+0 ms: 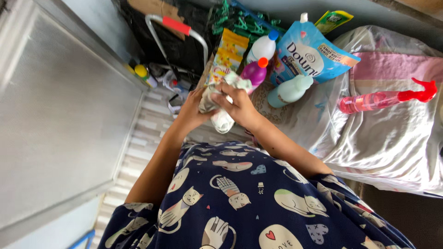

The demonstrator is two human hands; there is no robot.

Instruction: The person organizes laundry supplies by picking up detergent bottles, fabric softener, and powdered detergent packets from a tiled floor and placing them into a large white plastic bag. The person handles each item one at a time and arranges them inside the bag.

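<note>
- Two hands were seen together in front of the body: the left hand (196, 107) and the right hand (237, 105), both with fingers closed around a crumpled white cloth (220, 115), which was held between them just above the edge of the plastic-covered tabletop (397, 147).
- A purple bottle (253, 74) with an orange cap was set just behind the cloth, with a white bottle (262, 47) with a blue cap beside it.
- A tall yellow-and-orange packet (228, 53) was stood left of the bottles.
- A large blue refill pouch (309, 53) with a white spout was leaned further right, and a pale green bottle (290, 90) lay in front of it.
- A green-and-yellow sachet (334, 19) was tucked behind the pouch.
- A pink spray bottle (385, 97) with a red trigger lay on its side, well apart, at the right.
</note>
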